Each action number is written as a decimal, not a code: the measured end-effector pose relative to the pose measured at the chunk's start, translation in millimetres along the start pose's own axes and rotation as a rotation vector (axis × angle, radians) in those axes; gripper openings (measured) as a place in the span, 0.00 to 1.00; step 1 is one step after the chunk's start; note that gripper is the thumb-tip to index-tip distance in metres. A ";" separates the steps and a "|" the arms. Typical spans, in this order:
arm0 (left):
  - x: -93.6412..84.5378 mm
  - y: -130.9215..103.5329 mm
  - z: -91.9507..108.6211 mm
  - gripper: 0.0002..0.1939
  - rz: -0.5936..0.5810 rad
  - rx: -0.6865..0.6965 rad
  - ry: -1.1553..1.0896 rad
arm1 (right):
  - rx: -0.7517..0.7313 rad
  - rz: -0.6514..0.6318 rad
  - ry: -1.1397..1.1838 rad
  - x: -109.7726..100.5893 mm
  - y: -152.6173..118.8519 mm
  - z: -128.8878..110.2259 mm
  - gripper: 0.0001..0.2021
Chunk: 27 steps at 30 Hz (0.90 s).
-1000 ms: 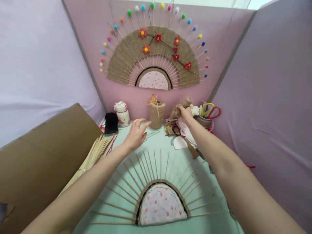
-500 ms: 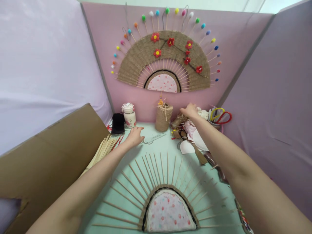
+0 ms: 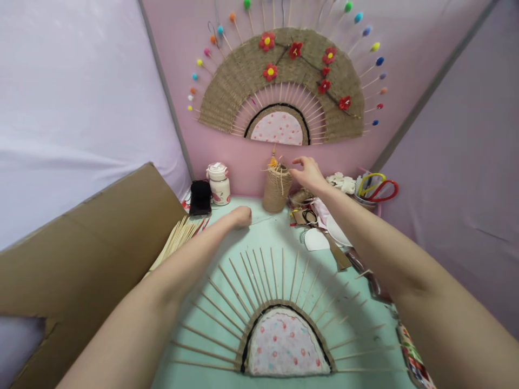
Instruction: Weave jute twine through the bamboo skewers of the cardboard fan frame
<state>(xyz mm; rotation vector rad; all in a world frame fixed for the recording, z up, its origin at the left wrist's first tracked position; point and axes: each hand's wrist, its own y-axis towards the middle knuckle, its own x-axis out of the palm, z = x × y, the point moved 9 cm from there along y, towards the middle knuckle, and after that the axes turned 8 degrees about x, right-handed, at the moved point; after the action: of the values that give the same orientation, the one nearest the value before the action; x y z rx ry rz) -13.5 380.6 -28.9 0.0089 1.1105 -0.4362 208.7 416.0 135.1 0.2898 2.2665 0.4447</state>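
Note:
My left hand (image 3: 242, 216) is closed at the near end of a clear ruler (image 3: 263, 220) on the table, its fingers curled out of sight around that end. My right hand (image 3: 308, 174) is open just right of the twine spool (image 3: 277, 189), thumb and fingers apart and holding nothing. The spool stands upright, with loose strands at its top. In front of me lies a half-round fan frame: a white spotted centre (image 3: 287, 346) with a dark braided edge, and thin sticks (image 3: 272, 274) spreading outward.
A finished woven fan (image 3: 239, 81) with red flowers hangs on the pink back panel. A white bottle (image 3: 219, 186) and black pouch (image 3: 200, 197) stand back left, near loose sticks (image 3: 174, 237) and a cardboard sheet (image 3: 89, 248). Scissors (image 3: 383, 192) and white paper pieces (image 3: 317, 240) sit right.
My left hand has moved right onto the ruler and closed. My right hand has gone from the pile of materials left toward the twine spool. The view has tilted down slightly.

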 end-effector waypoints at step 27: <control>-22.1 -60.2 37.8 0.07 0.292 0.028 -0.526 | -0.192 -0.246 0.059 -0.2 -82.8 -63.2 0.17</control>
<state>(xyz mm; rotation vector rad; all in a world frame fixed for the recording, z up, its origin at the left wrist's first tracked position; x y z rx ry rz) -9.8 324.6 19.9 0.0757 0.5720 -0.1735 156.1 326.3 141.2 -0.0999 2.2594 0.5409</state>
